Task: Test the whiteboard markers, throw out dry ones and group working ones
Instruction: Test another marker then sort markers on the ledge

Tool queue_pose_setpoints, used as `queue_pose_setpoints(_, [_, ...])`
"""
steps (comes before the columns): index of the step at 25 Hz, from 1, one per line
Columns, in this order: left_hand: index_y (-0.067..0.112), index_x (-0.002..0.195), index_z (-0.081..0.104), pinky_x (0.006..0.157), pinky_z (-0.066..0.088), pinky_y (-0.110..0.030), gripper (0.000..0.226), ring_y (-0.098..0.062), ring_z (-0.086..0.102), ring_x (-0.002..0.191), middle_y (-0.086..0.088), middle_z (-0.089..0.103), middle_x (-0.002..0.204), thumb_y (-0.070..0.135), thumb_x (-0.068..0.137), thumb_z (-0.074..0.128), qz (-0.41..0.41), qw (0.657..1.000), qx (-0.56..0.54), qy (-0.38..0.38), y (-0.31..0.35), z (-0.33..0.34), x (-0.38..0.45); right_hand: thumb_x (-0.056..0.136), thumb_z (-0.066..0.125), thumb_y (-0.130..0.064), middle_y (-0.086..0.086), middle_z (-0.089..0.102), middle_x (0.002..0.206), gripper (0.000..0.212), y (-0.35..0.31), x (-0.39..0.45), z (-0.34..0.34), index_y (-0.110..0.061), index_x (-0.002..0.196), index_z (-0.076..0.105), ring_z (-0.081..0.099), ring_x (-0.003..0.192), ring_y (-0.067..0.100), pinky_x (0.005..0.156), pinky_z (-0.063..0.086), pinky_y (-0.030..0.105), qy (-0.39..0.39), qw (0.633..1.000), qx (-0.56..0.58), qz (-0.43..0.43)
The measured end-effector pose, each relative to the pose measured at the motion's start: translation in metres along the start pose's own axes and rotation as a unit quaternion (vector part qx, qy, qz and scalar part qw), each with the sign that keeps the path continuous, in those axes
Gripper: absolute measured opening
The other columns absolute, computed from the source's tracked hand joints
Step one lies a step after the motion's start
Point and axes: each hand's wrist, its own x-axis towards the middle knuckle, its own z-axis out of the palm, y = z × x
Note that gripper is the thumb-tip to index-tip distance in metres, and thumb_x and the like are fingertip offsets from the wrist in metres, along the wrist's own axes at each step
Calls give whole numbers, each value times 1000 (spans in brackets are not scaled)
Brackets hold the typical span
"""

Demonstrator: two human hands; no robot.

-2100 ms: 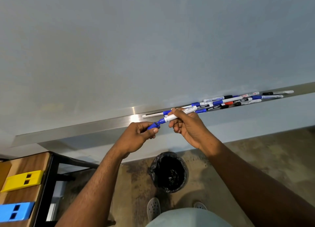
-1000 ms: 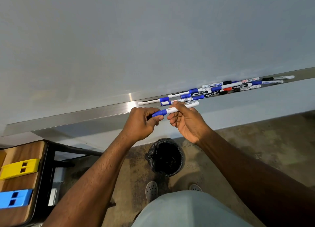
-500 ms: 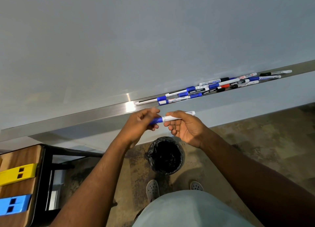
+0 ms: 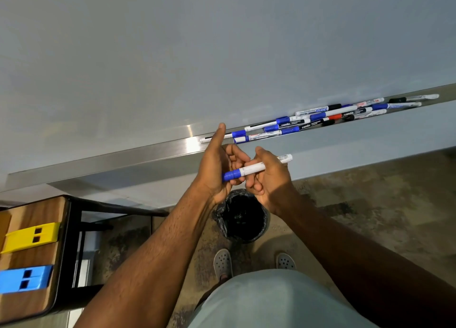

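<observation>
My right hand point(image 4: 274, 179) pinches a white whiteboard marker with a blue cap point(image 4: 254, 167), held level just below the metal tray point(image 4: 123, 160) of the whiteboard point(image 4: 222, 44). The capped end lies against the palm of my left hand point(image 4: 212, 170), whose thumb points up and whose fingers are loosely bent behind the marker. Several more markers point(image 4: 308, 123), blue, black and red capped, lie in a row in the tray to the right. A black-lined bin point(image 4: 243, 216) stands on the floor directly under my hands.
A wooden table point(image 4: 32, 211) with a black frame stands at the lower left and carries a yellow block point(image 4: 29, 236) and a blue block point(image 4: 24, 278). My feet in grey clogs stand just before the bin on a mottled floor.
My left hand has let go of the blue cap and opened, thumb raised. The cap is back on the marker, which my right hand has lowered slightly away from the tray.
</observation>
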Motion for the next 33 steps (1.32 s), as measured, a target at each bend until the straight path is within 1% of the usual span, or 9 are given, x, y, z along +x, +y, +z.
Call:
queue_pose_setpoints(5, [12,82,64,58,43,-28,67,-19,55,62,-9,62,74,63,96,22,74,960,240,124,-19,-22,21,100,48,-30,14,65,64,32,21,19,-22,-6,87,66,55,49,16,43,39,22,-1,996,-76,38])
queue_pose_setpoints(7, [16,101,62,76,46,-32,56,-20,59,87,-11,66,102,59,98,27,171,832,471,237,-30,-57,33,99,50,-22,15,70,78,24,37,32,-39,-5,100,67,61,60,18,50,45,23,10,990,-135,37])
queue_pose_setpoints(9, [12,136,45,102,40,-42,58,-27,47,125,-13,47,141,54,96,36,154,670,673,274,-36,-99,42,99,48,-17,11,73,88,26,53,43,-61,-7,111,68,63,67,17,54,48,23,24,976,-215,31])
queue_pose_setpoints(11, [12,152,15,116,20,-46,72,-28,19,145,-11,16,159,52,96,37,49,604,760,235,-38,-133,48,98,47,-18,6,75,91,28,67,49,-83,-12,113,70,64,71,16,57,48,23,41,959,-280,24])
queue_pose_setpoints(17, [17,153,-10,118,0,-43,84,-25,-11,148,-6,-16,160,56,96,37,13,627,761,165,-51,-169,56,94,56,-23,11,74,81,22,126,52,-144,-10,81,69,60,62,20,55,43,28,153,917,-357,95])
queue_pose_setpoints(24, [16,153,-12,118,6,-44,93,-28,-12,147,-7,-18,160,41,92,55,18,637,755,154,-51,-173,56,92,60,-36,8,71,91,36,150,73,-147,-8,113,66,65,71,19,55,46,23,143,896,-400,130])
queue_pose_setpoints(27, [16,152,-13,118,6,-45,95,-29,-13,147,-7,-20,159,36,91,57,11,634,758,152,-51,-173,57,92,58,-40,14,66,115,47,147,81,-151,-8,127,60,64,100,28,77,49,30,110,800,-579,113])
queue_pose_setpoints(30, [16,152,-14,118,5,-45,96,-29,-14,147,-8,-21,159,34,91,57,10,626,765,154,-50,-172,56,89,56,-16,12,61,80,20,140,81,-143,2,85,65,57,77,27,63,43,35,79,781,-617,59])
queue_pose_setpoints(33, [17,152,-15,118,4,-43,97,-28,-16,146,-7,-23,158,30,90,58,7,627,762,159,-51,-171,56,90,53,-9,-2,44,53,36,125,88,-115,-17,55,46,43,51,15,49,28,30,39,756,-652,-55])
